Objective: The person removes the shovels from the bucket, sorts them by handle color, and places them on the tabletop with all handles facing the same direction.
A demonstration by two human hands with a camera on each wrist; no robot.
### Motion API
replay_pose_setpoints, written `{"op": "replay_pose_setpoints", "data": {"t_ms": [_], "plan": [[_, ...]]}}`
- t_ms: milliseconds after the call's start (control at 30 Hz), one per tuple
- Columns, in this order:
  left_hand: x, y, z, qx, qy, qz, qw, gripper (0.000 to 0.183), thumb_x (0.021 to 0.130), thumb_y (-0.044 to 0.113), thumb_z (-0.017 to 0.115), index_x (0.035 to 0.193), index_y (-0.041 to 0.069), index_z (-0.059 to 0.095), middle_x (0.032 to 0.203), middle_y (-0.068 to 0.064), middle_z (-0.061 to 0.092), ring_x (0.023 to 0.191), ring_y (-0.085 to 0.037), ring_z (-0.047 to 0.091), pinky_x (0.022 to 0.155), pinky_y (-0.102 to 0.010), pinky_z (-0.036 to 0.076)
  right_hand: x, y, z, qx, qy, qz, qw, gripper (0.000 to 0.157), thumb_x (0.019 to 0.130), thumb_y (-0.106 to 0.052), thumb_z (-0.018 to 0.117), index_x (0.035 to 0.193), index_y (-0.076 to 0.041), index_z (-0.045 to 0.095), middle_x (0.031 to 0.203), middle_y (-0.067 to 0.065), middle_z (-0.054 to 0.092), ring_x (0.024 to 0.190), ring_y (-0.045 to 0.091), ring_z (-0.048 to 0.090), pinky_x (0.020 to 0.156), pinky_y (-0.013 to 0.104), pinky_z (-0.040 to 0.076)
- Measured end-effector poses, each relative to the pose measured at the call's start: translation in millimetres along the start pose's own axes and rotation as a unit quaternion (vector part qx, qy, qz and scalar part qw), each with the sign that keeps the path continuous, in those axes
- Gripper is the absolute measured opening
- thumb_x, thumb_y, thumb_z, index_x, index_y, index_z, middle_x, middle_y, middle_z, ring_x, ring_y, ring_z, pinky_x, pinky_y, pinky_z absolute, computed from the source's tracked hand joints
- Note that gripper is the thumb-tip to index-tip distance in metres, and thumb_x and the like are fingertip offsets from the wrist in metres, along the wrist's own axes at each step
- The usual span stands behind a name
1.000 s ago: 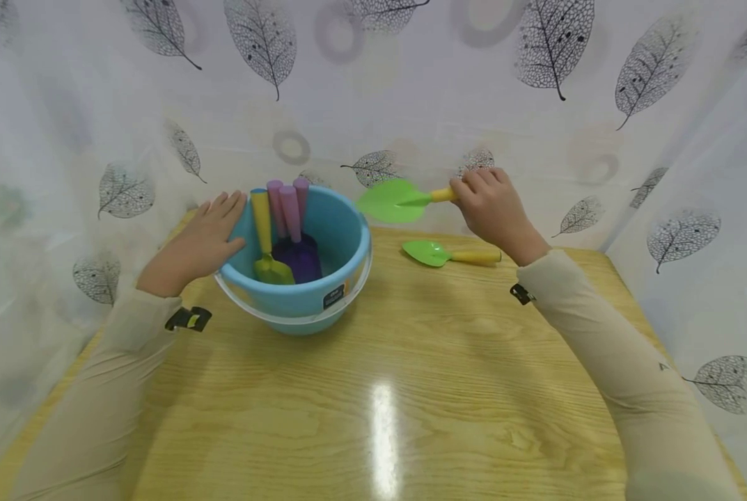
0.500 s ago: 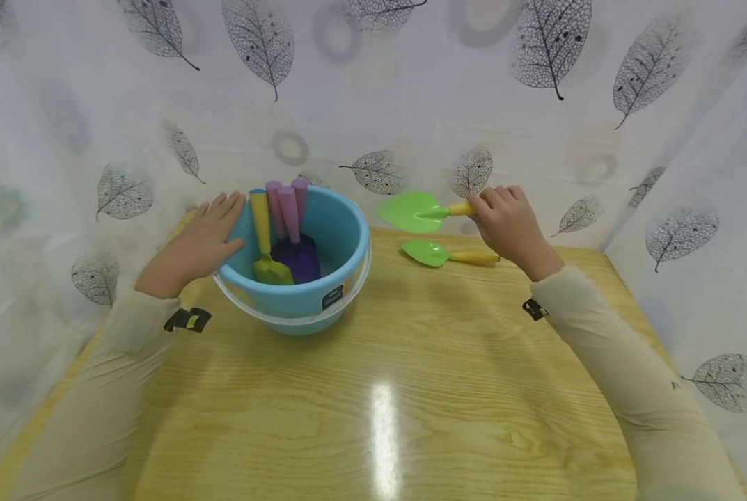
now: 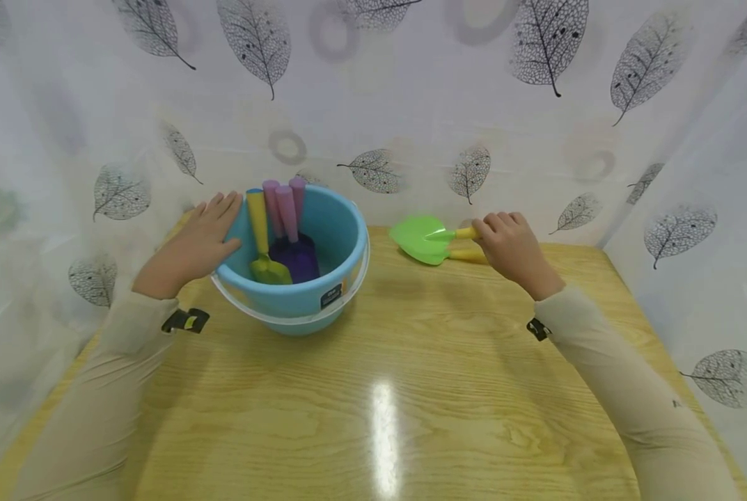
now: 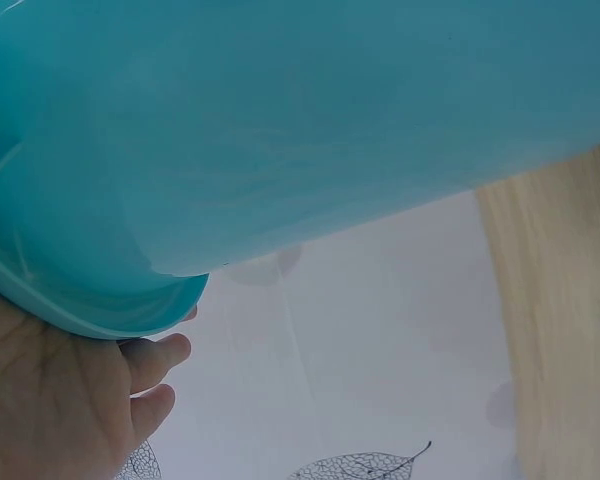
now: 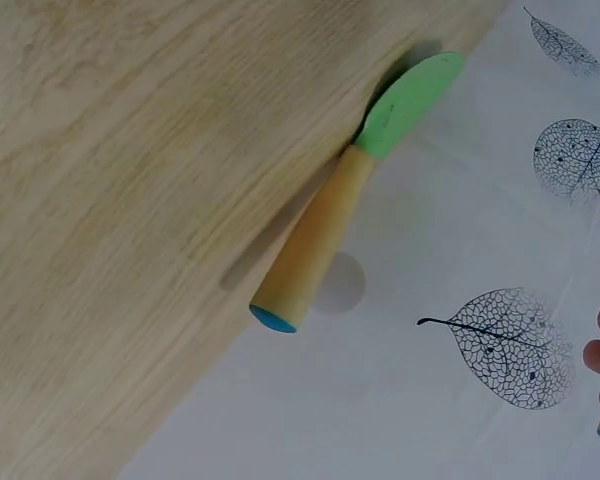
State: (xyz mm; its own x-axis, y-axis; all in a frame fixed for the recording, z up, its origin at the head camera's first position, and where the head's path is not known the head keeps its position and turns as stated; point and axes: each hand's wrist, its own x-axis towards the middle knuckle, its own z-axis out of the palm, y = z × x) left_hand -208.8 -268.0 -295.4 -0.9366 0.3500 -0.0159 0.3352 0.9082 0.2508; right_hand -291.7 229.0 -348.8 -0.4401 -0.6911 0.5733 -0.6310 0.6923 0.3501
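Observation:
My left hand (image 3: 188, 247) rests on the left rim of a light blue bucket (image 3: 301, 306), fingers extended. In the left wrist view its palm (image 4: 55, 400) lies against the rim. Inside the bucket stand a yellow-handled trowel (image 3: 259, 223) and several purple tools with pink handles (image 3: 288, 212). My right hand (image 3: 511, 250) grips the yellow handle of a green trowel (image 3: 423, 229), its blade pointing left. Just beneath, a second green trowel (image 3: 467, 256) lies near the table's back edge, its blade partly covered by the held one. The right wrist view shows this lying trowel (image 5: 320, 225) whole.
The wood-grain table (image 3: 323, 417) spreads out in front of the bucket. A white curtain (image 3: 411, 90) with leaf prints hangs behind and at both sides. The bucket's white handle (image 3: 304, 320) hangs down along its front.
My right hand has lowered the held trowel and moved it right, away from the bucket, until it overlaps the lying trowel in the head view. My left hand stays on the rim.

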Motion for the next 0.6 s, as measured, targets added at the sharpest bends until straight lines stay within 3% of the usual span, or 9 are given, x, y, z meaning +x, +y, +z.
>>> {"op": "replay_pose_setpoints", "data": {"t_ms": [200, 600], "plan": [[1.6, -3.1, 1.3, 0.003, 0.001, 0.0, 1.0, 0.069, 0.099, 0.022, 0.038, 0.147, -0.009, -0.001, 0.154, -0.029, -0.001, 0.143, -0.046, -0.005, 0.115, -0.059, -0.002, -16, -1, 9.1, 0.003, -0.029, 0.004, 1.0, 0.023, 0.082, -0.013, 0.068, 0.098, 0.0, 0.058, 0.082, 0.017, 0.061, 0.069, 0.032, 0.056, 0.065, 0.044, 0.047], [2.0, -3.4, 1.8, 0.006, 0.001, 0.005, 1.0, 0.068, 0.099, 0.021, 0.037, 0.147, -0.009, -0.002, 0.154, -0.029, -0.003, 0.142, -0.047, -0.006, 0.115, -0.059, -0.003, -40, -1, 21.6, 0.03, -0.036, 0.008, 0.999, 0.021, 0.081, -0.015, 0.07, 0.09, -0.002, 0.057, 0.075, 0.014, 0.057, 0.066, 0.03, 0.055, 0.06, 0.04, 0.044]]}}
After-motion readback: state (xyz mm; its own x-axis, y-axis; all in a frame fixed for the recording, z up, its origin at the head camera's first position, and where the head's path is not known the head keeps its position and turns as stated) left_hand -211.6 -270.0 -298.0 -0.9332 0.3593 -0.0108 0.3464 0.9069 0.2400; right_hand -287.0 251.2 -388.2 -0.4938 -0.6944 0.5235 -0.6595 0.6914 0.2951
